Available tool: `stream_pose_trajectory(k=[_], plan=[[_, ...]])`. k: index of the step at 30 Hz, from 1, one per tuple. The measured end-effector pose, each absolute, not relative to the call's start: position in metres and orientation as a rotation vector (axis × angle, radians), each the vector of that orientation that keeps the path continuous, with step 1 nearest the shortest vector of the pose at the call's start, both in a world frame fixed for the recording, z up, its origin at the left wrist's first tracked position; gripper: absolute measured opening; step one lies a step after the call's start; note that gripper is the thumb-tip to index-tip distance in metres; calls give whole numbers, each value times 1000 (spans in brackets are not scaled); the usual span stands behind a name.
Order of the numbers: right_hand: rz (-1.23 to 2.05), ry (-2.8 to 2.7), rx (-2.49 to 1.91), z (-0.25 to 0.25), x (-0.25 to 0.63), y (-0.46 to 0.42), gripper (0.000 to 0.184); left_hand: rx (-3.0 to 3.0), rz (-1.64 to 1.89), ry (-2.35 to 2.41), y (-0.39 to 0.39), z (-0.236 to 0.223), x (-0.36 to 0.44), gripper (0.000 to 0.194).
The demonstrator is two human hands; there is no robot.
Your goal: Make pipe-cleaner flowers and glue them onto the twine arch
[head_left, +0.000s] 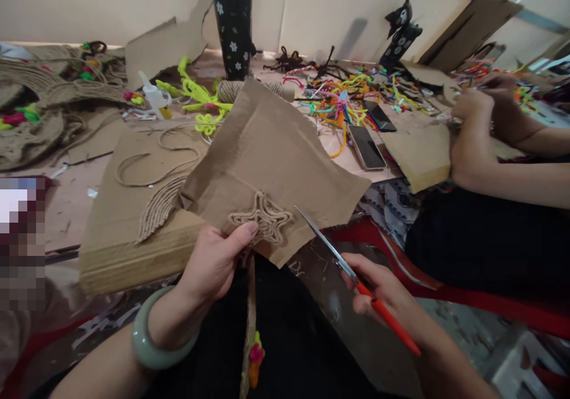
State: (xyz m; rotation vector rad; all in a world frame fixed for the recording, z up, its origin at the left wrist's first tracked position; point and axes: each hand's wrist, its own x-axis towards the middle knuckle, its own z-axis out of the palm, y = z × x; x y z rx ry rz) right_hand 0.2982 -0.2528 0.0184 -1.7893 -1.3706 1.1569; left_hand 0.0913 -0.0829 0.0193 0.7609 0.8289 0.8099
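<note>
My left hand (214, 262), with a pale green bangle on the wrist, pinches a brown cardboard sheet (271, 155) at its near edge. My thumb rests beside a star (263, 218) made of glued jute twine. My right hand (378, 295) grips orange-handled scissors (351, 274). Their metal blades point up and left toward the sheet's lower edge, just right of the star. A thin stick with a pink and orange decoration (255, 357) hangs down over my lap.
A thick cardboard slab with twine curves (133, 209) lies to the left. Colourful pipe cleaners (351, 93), two phones (366, 146), a glue bottle (154, 96) and a black flowered tube (232, 25) litter the table. Another person's hands (472, 132) work at the right.
</note>
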Motion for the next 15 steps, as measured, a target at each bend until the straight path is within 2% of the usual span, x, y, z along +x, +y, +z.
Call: stream_pose_trajectory(k=[7,15], plan=[[1156,-1366,-1714,11,294,-243,59,797,709,754,-86,11,89,18],[1164,-1373,-1727,14,296,-246,63,891,663,715,-85,6,91,18]])
